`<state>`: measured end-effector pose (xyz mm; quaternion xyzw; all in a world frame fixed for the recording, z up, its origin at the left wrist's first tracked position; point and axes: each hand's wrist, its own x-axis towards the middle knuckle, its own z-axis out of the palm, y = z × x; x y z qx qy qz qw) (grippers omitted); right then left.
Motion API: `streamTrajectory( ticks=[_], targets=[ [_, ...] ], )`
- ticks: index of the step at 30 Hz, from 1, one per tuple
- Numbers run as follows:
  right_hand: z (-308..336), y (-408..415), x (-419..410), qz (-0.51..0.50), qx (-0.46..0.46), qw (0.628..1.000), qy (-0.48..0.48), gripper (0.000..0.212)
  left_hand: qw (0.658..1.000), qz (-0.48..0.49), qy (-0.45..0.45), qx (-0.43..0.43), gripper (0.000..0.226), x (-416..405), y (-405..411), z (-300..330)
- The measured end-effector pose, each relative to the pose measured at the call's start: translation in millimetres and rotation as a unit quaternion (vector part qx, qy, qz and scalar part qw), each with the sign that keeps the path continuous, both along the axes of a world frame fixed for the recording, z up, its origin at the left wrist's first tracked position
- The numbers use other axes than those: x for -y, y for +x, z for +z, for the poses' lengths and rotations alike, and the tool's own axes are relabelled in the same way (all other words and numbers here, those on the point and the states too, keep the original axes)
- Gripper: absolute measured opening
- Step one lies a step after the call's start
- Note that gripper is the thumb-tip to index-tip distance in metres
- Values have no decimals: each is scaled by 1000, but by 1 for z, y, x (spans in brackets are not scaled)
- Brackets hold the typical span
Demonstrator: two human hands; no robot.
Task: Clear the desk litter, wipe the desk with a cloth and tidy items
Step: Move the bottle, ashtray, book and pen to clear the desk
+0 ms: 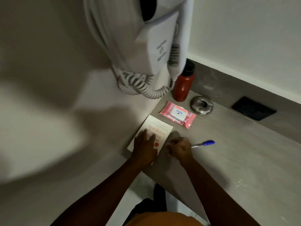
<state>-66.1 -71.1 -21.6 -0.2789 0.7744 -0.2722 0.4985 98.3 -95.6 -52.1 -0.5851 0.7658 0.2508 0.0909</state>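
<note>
A white wall-mounted hair dryer (156,41) fills the top of the view, its coiled cord (138,85) hanging in loops just above the far left corner of the grey desk (228,152). The desk runs along the wall and carries a black socket plate (254,108) set into its raised back ledge. A cream paperback book (154,128) with red lettering lies at the desk's left edge, against the wall. The person's left hand (144,149) rests flat on the cover, fingers spread and gripping nothing. Just beside the book, the right hand (179,149) is curled into a loose fist on the desk surface; whether it has hold of the pen or anything else cannot be told. A red bottle (183,85) with a dark cap stands upright in the back corner under the dryer. In front of it lies a pink pack of wet wipes (178,114), and beside that a round metal ashtray (201,105). A blue-capped pen (203,143) lies on the desk, its near end reaching the right hand's knuckles.
</note>
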Motion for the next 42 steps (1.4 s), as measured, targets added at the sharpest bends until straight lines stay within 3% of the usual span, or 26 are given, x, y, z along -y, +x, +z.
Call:
streamTrajectory(
  ticks=[3, 5, 7, 11, 17, 21, 26, 33, 37, 40, 42],
  targets=[
    [15, -53, -20, 111, -197, 968, -109, 30, 992, -62, -67, -92, 65, -10, -27, 8],
    [20, -90, -28, 143, -313, 936, -69, 38, 981, -93, -92, -143, 60, -18, -54, 11],
    [16, -118, -30, 174, -368, 913, -3, 39, 973, -122, -115, -157, 51, -23, -81, 11],
    [0, -144, -26, 217, -354, 905, 87, 37, 966, -194, -160, -67, 26, -20, -113, 12],
    [-11, -142, -19, 281, -349, 893, 33, 31, 968, -208, -140, 25, 17, -16, -128, 16],
    [-10, -143, -23, 398, -413, 819, 13, 37, 973, -192, -123, 43, 18, -20, -131, 20],
    [10, -148, -9, 461, -484, 738, -94, 35, 980, -160, -106, 42, 24, -21, -122, 29],
    [28, -76, 70, 540, -388, 718, -207, 52, 992, 57, -107, -25, 24, 0, -48, 34],
    [10, -18, 93, 611, -394, 648, -229, 39, 988, 139, -61, -12, 35, -9, -3, 21],
    [-2, 6, 97, 649, -436, 578, -235, 28, 989, 130, -53, 38, 35, -18, 13, 9],
    [-5, 14, 99, 659, -435, 569, -227, 22, 990, 125, -53, 42, 30, -21, 17, 7]
  ],
)
